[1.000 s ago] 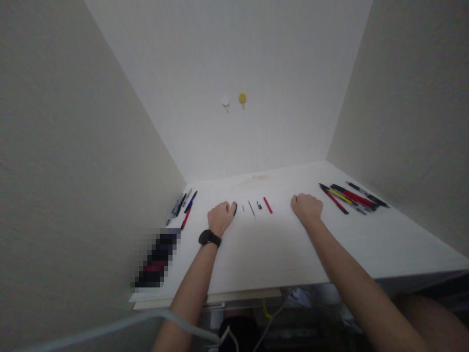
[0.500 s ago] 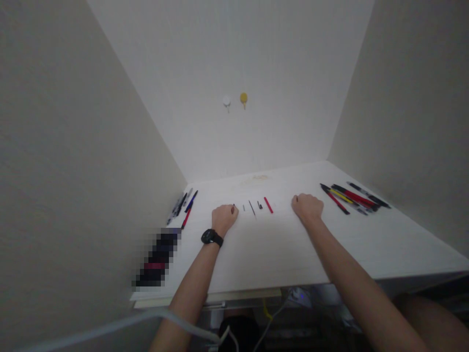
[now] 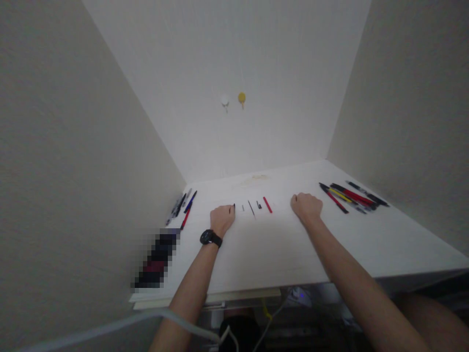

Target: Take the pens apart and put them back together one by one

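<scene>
On the white table (image 3: pixel 264 249), parts of a pen lie in a row between my hands: a small black piece (image 3: pixel 234 207), a short grey piece like a spring (image 3: pixel 243 208), a thin dark refill (image 3: pixel 251 209), a black clip piece (image 3: pixel 259 205) and a red barrel (image 3: pixel 267 205). My left hand (image 3: pixel 222 218), with a black watch on its wrist, rests as a fist right beside the small black piece; whether it touches it I cannot tell. To the right of the red barrel, my right hand (image 3: pixel 307 206) rests closed on the table, with nothing visible in it.
Several pens (image 3: pixel 339 200) lie in a bunch on the right. More pens (image 3: pixel 188 205) lie along the left wall, with a blurred dark patch (image 3: pixel 157 259) nearer. A white hook (image 3: pixel 224 101) and a yellow hook (image 3: pixel 242 98) are on the back wall. A pale cable (image 3: pixel 120 323) crosses the front.
My left hand has shifted slightly left, and the small black piece shows more plainly at its edge. My right hand and the other pen parts stay where they were.
</scene>
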### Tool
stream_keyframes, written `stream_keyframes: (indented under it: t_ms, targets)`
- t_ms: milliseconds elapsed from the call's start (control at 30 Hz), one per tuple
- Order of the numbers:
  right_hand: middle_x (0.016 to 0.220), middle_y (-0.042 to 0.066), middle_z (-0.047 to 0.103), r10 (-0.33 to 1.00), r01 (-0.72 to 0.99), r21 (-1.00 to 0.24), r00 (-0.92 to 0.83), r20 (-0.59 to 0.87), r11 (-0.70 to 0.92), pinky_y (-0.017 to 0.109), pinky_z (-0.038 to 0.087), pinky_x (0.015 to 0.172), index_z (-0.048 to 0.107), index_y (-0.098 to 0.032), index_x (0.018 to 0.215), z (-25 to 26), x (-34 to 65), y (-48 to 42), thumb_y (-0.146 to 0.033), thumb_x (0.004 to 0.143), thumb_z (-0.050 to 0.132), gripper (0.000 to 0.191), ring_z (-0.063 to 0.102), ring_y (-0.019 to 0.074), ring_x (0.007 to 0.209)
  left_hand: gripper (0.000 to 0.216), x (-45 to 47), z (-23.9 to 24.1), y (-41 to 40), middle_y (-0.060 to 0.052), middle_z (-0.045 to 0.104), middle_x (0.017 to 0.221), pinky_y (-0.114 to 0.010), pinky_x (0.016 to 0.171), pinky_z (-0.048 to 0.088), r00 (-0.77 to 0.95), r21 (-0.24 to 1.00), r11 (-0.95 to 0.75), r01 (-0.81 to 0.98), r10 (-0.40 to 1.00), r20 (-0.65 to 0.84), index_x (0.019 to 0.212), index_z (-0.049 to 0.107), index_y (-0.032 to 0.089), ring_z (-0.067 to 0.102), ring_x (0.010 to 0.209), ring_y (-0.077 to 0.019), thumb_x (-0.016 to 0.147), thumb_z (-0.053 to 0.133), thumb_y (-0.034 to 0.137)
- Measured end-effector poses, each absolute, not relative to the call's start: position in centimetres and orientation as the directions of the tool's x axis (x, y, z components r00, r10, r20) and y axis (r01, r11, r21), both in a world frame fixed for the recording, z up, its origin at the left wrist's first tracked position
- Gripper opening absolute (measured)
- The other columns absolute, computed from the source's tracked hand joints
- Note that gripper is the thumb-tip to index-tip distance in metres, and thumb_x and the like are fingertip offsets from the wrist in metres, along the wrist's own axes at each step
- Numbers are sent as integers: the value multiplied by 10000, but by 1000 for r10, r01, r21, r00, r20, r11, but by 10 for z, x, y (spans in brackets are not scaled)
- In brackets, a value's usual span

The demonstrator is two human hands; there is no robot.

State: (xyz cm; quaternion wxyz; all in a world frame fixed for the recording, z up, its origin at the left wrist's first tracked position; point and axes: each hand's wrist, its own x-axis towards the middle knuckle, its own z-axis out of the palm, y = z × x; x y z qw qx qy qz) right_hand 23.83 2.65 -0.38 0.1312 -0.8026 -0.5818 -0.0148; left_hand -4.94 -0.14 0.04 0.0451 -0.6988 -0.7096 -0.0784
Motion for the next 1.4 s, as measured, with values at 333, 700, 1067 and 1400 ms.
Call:
stream_keyframes:
  t_ms: [333, 700, 1067, 1400]
  targets:
    - [907, 220, 710, 932, 944, -186, 307, 191, -272, 390, 488, 728, 737, -82, 919, -5, 240, 26, -331, 910, 403, 417, 687, 315, 872, 512, -73, -3, 1, -174, 703, 897, -356, 726, 433, -356, 65, 352, 934, 895, 269, 921, 731, 120, 659, 856, -278, 937, 287, 374]
    - [929, 220, 707, 935, 943, -183, 308, 177, -277, 391, 488, 745, 735, -81, 936, -3, 238, 23, -327, 915, 395, 420, 685, 312, 889, 545, -84, -8, 2, -149, 715, 906, -336, 704, 429, -301, 68, 293, 954, 922, 243, 911, 731, 153, 660, 853, -266, 949, 275, 450]
    - [932, 215, 703, 936, 943, -182, 310, 165, -280, 395, 486, 762, 728, -83, 956, -3, 238, 24, -330, 921, 393, 418, 680, 314, 909, 535, -82, -6, -1, -156, 709, 939, -325, 746, 422, -318, 74, 309, 948, 919, 232, 944, 722, 150, 648, 894, -254, 959, 269, 433]
    - [931, 224, 700, 938, 945, -190, 299, 172, -267, 374, 460, 745, 715, -83, 954, -3, 238, 23, -344, 943, 344, 454, 677, 298, 886, 521, -80, -2, -2, -154, 712, 939, -322, 727, 424, -329, 75, 321, 944, 917, 224, 935, 724, 139, 654, 880, -258, 954, 285, 420]
